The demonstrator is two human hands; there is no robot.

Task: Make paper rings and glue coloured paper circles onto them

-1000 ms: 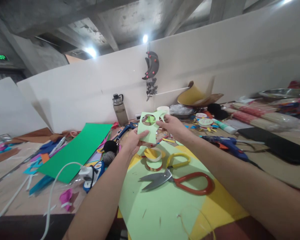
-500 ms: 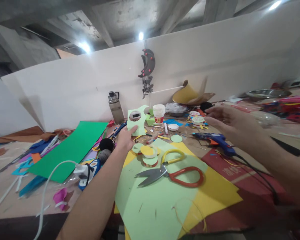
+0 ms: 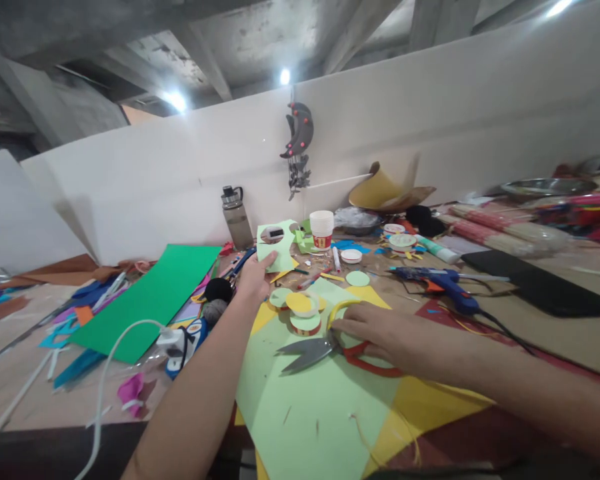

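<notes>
My left hand (image 3: 255, 279) pinches a piece of light green paper (image 3: 281, 259) with a round hole cut in it, thumb on the front. My right hand (image 3: 375, 333) is on the handles of the scissors (image 3: 307, 355), its fingers curled at the yellow and orange loops. The scissor blades lie slightly apart, pointing left, over a large light green sheet (image 3: 310, 413). Under that sheet shows yellow paper (image 3: 437, 403). Between my hands sit small round pieces, among them a yellow disc (image 3: 301, 304) and a white-rimmed lid with green on top (image 3: 305, 325).
A blue glue gun (image 3: 453, 287) with its cord lies at the right, near a black flat object (image 3: 540, 280). Stacked paper cups (image 3: 322, 230) and a bottle (image 3: 237, 220) stand at the back. Green card (image 3: 150, 300) and a white cable (image 3: 100, 393) are at the left.
My right hand has come down and left from above the glue gun onto the scissor handles. My left hand still holds the cut green paper in about the same place.
</notes>
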